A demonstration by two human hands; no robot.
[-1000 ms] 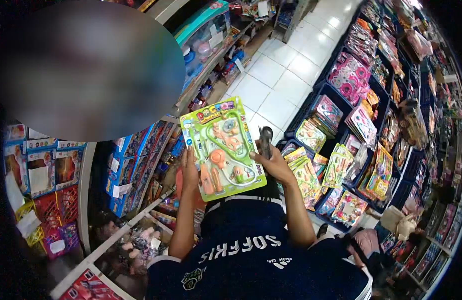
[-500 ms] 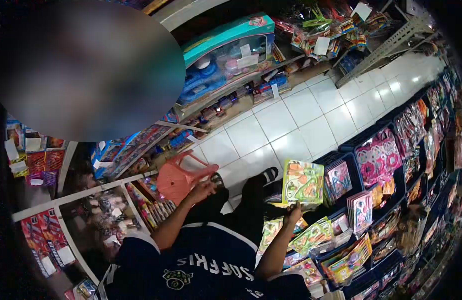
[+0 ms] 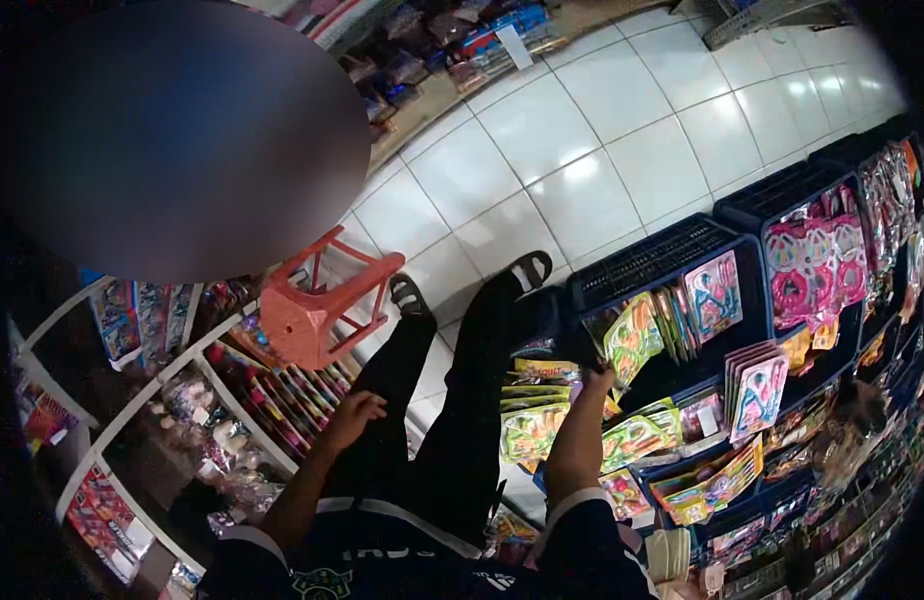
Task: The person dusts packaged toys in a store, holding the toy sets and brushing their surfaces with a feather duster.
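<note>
My right hand (image 3: 597, 382) grips the lower edge of a green and white carded toy pack (image 3: 634, 338). The pack leans at the front of a dark blue plastic basket (image 3: 734, 243), beside a row of upright packs with a blue and pink one (image 3: 714, 296) at the end. Part of my grip is too dark to make out. Below that hand lie more green toy packs (image 3: 642, 437). My left hand (image 3: 357, 412) hangs over my left thigh with loosely bent fingers and nothing visible in it.
A salmon-pink plastic stool (image 3: 307, 320) stands left of my feet on white floor tiles (image 3: 537, 130). Partitioned shelves (image 3: 204, 375) with bagged goods are at left. Further baskets hold pink ring toys (image 3: 812, 265) at right. A blurred oval hides the upper left.
The green pack has moved from above the floor into the basket at right, with my right hand still on it. My view has tilted down, and my left hand has dropped from beside the stool.
</note>
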